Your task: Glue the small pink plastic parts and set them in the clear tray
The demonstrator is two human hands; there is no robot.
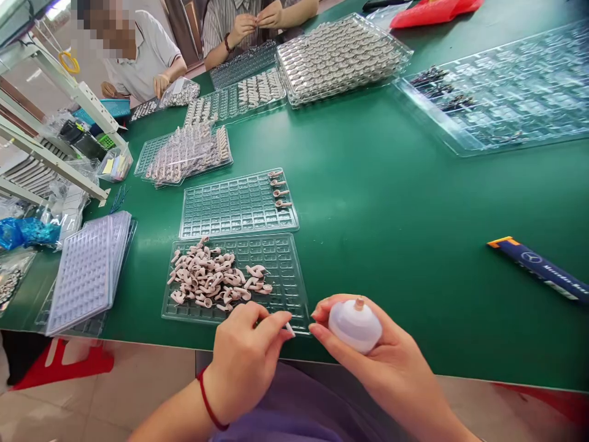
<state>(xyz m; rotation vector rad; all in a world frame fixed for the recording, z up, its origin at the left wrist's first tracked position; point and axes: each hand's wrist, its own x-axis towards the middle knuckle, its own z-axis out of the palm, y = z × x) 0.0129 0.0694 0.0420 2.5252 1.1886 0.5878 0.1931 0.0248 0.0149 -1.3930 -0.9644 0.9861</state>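
My left hand [251, 350] is closed in a pinch at the table's front edge. From its fingertips sticks out a small white stick-like piece [289, 329]; the rest of it is hidden. My right hand [381, 356] is wrapped around a rounded white squeeze bottle [354, 326] with a short tan tip pointing up. Just beyond my left hand, a heap of pinkish-beige earbud shells [207, 276] lies on a clear plastic tray [294, 264]. Behind it, a second clear tray [225, 202] holds several shells [279, 191] in its right column.
At left stands a stack of whitish trays [87, 270]. Filled trays [340, 58] are piled at the back, and a large clear tray [506, 92] with dark wires lies at right. A navy packet [538, 267] rests nearer. Two co-workers [151, 49] sit across the green table [391, 202].
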